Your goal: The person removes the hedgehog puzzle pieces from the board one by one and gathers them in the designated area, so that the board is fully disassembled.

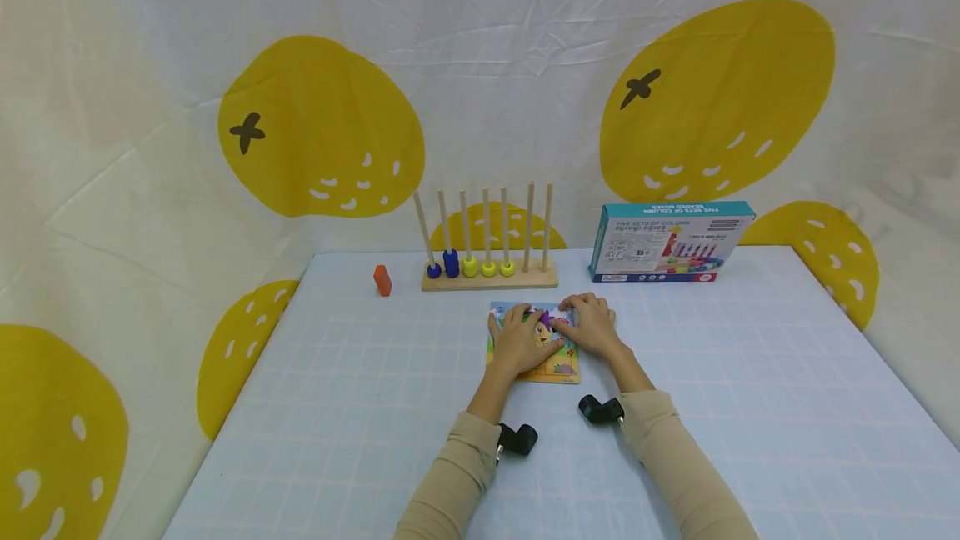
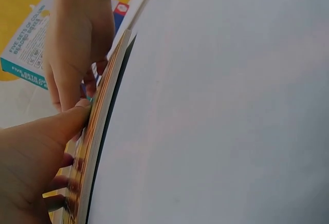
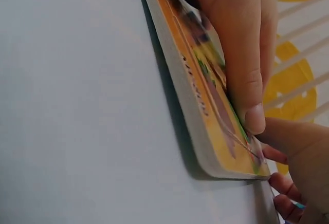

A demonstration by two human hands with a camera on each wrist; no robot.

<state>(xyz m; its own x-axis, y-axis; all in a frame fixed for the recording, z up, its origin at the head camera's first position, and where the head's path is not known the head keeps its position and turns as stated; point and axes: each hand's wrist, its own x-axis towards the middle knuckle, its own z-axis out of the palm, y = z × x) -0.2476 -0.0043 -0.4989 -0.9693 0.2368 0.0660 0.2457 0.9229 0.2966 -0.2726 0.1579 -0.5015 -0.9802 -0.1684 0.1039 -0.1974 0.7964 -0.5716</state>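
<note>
A flat, square puzzle board (image 1: 562, 371) with a bright cartoon picture lies on the table. A seam runs along its border in the right wrist view, where its pale thick edge (image 3: 180, 98) shows. My left hand (image 1: 517, 342) rests across the board's left and middle part, fingers spread and touching the picture. At the far right corner my right hand (image 1: 594, 325) bends over the board, its thumb and fingers touching the surface. The hands almost meet, and they hide much of the picture. No loose piece shows in either hand.
Behind the board stands a wooden peg rack (image 1: 491, 277) with blue and yellow beads on some rods. An orange block (image 1: 382, 280) stands to its left. A bead-set box (image 1: 667, 244) is at the back right, near the patterned cloth wall (image 1: 510, 107).
</note>
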